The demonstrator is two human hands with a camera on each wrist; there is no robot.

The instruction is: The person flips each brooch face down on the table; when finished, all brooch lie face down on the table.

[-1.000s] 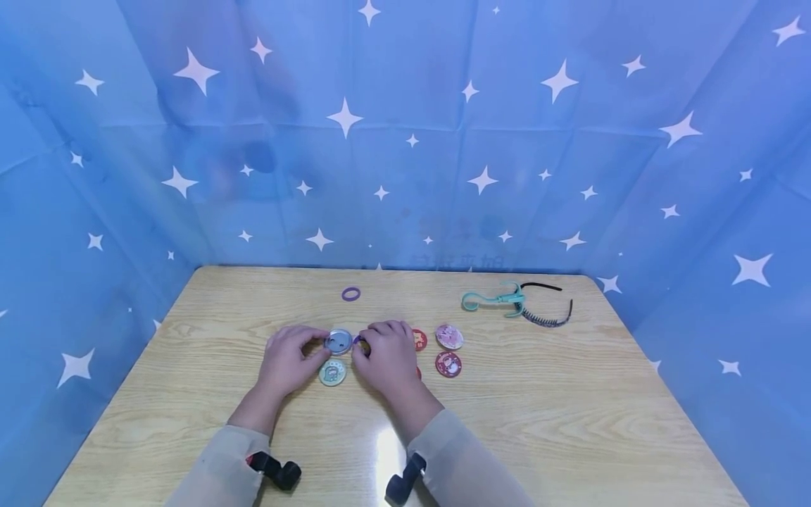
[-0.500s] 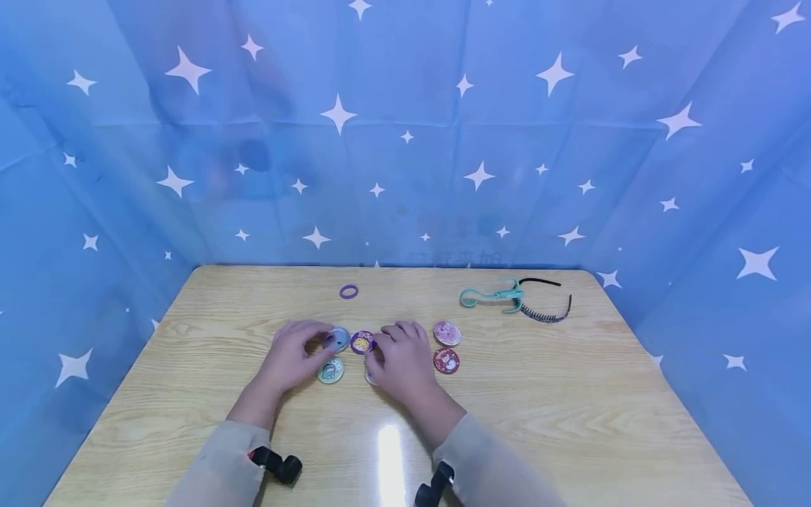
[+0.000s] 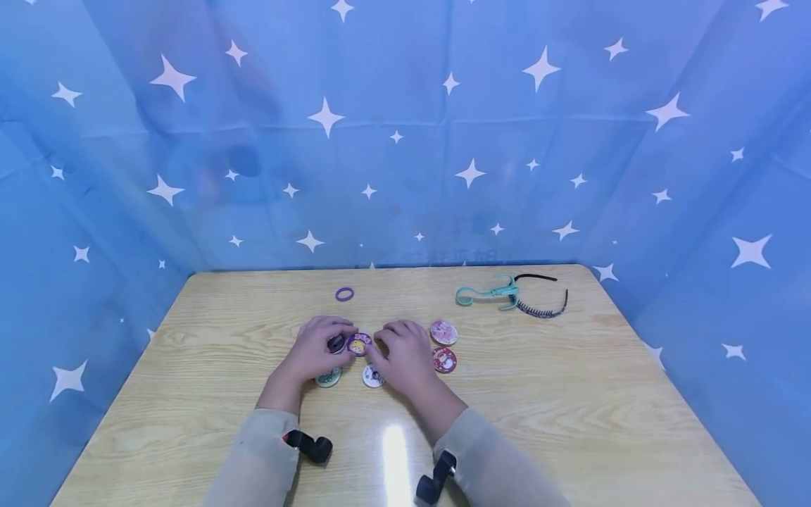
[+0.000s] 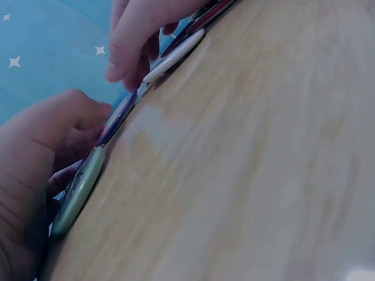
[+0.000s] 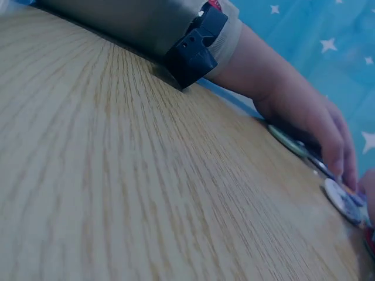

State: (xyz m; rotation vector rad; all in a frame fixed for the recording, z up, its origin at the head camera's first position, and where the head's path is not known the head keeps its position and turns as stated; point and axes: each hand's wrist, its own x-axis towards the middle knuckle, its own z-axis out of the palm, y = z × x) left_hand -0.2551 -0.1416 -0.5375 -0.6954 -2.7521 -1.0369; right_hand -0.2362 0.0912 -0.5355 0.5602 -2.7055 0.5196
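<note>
A round purple pin badge (image 3: 359,344) with a yellow character lies mid-table. Around its edge my left hand (image 3: 319,347) pinches with thumb and fingertips. Under that hand's arch shows a badge lying back side up (image 3: 336,343), grey and shaded. A mint-green badge (image 3: 329,378) sits just in front, partly covered. My right hand (image 3: 402,355) arches low over the table with fingers loosely bent, its thumb tip right at the purple badge's right edge. A white badge (image 3: 372,376) peeks out below that thumb. In the left wrist view the purple badge (image 4: 119,119) stands between both hands' fingertips.
Right of my right hand lie a pink badge (image 3: 444,332) and a red badge (image 3: 445,360). Farther back are a purple ring (image 3: 345,293) and a teal curled piece (image 3: 488,292) beside a black toothed headband (image 3: 541,310). A starry blue curtain (image 3: 405,155) hangs behind the table.
My left hand has moved right from the grey-backed badge to the purple one. My right hand has let go of the purple badge and shifted slightly right, with the white badge now showing.
</note>
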